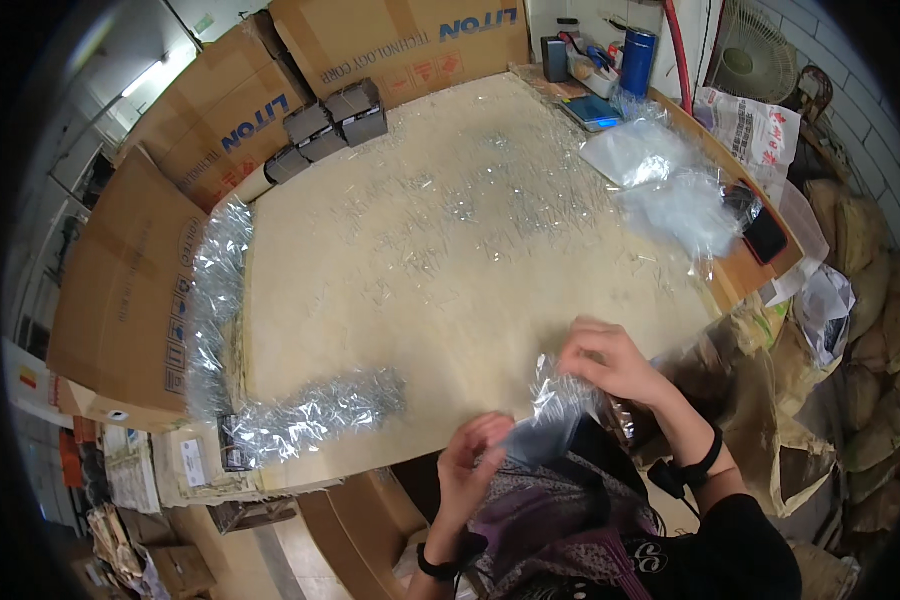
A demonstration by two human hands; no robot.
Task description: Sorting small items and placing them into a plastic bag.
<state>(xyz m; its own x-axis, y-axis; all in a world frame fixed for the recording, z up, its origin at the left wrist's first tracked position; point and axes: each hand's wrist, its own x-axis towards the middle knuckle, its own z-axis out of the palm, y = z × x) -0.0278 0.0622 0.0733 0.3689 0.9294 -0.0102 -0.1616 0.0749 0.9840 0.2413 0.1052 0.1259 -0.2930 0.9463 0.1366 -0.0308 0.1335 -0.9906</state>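
A small clear plastic bag (pixel 555 405) with a dark grey piece inside hangs just past the near edge of the pale tabletop (pixel 450 260). My right hand (pixel 610 362) pinches its upper end. My left hand (pixel 470 465) grips its lower end, close to my body. Many tiny clear pieces (pixel 470 200) lie scattered over the tabletop. A heap of small shiny clear pieces (pixel 330 410) lies to the left of my hands along the near edge.
Brown cardboard boxes (pixel 230 110) wall the left and far sides. Several small grey boxes (pixel 330 125) stand at the far left. Loose clear bags (pixel 670 190), a blue scale (pixel 592 110), a blue can (pixel 637 60) and a dark phone (pixel 765 235) sit at the right.
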